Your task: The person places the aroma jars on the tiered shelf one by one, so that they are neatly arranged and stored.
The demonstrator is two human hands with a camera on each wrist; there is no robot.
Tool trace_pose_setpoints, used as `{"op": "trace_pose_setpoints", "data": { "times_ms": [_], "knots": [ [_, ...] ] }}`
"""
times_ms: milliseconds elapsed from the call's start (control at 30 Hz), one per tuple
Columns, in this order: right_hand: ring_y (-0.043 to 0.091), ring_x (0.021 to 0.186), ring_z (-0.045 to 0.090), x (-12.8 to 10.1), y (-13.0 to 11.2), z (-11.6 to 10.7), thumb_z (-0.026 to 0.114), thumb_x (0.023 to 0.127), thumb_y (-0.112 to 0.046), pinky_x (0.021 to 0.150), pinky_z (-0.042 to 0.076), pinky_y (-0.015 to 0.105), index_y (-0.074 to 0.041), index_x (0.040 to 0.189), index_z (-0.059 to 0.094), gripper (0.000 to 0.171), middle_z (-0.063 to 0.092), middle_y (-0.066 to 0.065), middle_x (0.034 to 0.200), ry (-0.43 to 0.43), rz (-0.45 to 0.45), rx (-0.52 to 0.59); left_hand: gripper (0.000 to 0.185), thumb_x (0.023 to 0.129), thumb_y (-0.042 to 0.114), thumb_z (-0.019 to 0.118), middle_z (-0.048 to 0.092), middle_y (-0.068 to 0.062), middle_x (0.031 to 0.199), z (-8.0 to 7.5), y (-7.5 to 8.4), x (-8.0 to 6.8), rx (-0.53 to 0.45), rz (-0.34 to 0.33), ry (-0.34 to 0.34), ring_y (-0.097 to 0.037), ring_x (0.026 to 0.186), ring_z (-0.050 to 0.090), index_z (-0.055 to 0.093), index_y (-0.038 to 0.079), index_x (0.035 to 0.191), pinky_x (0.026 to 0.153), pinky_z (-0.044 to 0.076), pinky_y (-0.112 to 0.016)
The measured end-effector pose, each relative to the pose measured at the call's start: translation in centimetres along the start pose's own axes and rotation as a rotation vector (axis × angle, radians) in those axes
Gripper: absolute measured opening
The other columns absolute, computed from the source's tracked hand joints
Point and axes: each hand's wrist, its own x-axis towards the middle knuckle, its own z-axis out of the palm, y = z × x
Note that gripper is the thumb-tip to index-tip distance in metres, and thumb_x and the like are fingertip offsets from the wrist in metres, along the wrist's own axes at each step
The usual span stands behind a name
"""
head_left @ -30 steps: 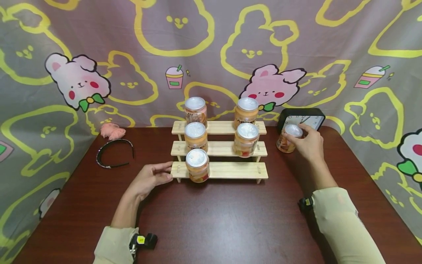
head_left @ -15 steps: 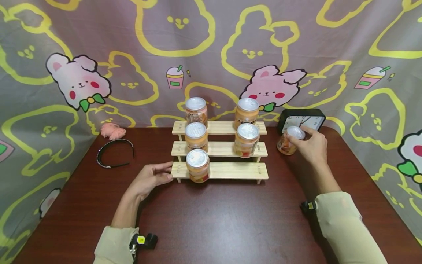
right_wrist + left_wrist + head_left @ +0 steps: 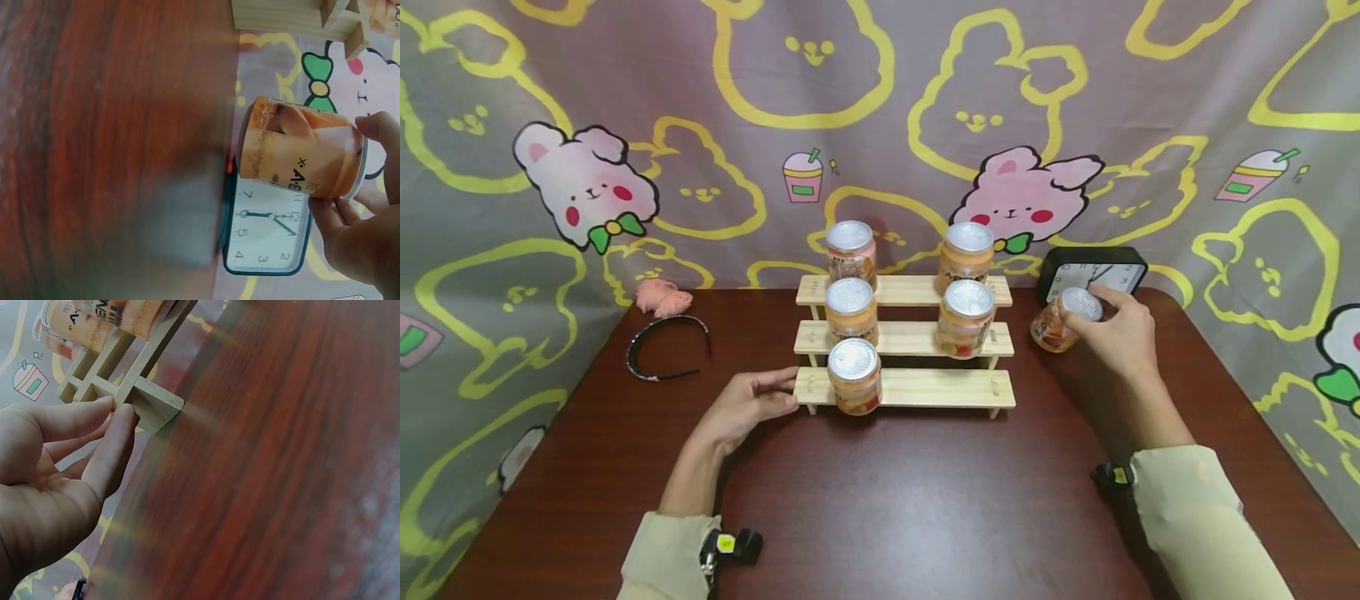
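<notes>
My right hand [image 3: 1116,333] pinches a can [image 3: 1060,321] with an orange label near its silver lid. This can [image 3: 300,150] leans to the right in the head view, in front of the black clock [image 3: 1093,273]. At the left end of the lowest step, my left hand [image 3: 745,408] pinches the three-step wooden display rack [image 3: 940,386] between thumb and fingers. Similar cans stand on the rack: a can [image 3: 854,379] at the left of the bottom step, a left can [image 3: 852,312] and right can [image 3: 966,321] on the middle one, two more on top.
A dark headband [image 3: 666,350] and a pink fluffy thing [image 3: 662,297] lie at the left back of the brown table [image 3: 910,508]. Behind the table hangs a patterned cloth [image 3: 880,108], which also runs along both sides.
The can in my right hand has tipped further to the right, its lid moving right along with the hand. My left hand keeps its hold on the rack.
</notes>
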Motion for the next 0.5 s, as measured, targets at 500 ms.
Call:
{"op": "trace_pose_setpoints", "data": {
  "times_ms": [500],
  "knots": [
    [0.007,0.091,0.058,-1.6,-2.3,-1.6,0.082,0.084,-0.028,0.07,0.043,0.002,0.005,0.133,0.063,0.061,0.06,0.023,0.128,-0.041,0.015,0.104,0.058,0.091,-0.012,0.063,0.062,-0.027,0.123,-0.1,-0.2,0.2,-0.004,0.004,-0.009,-0.011,0.094,0.066,0.04,-0.018,0.145,0.083,0.054,-0.023]
  ]
}}
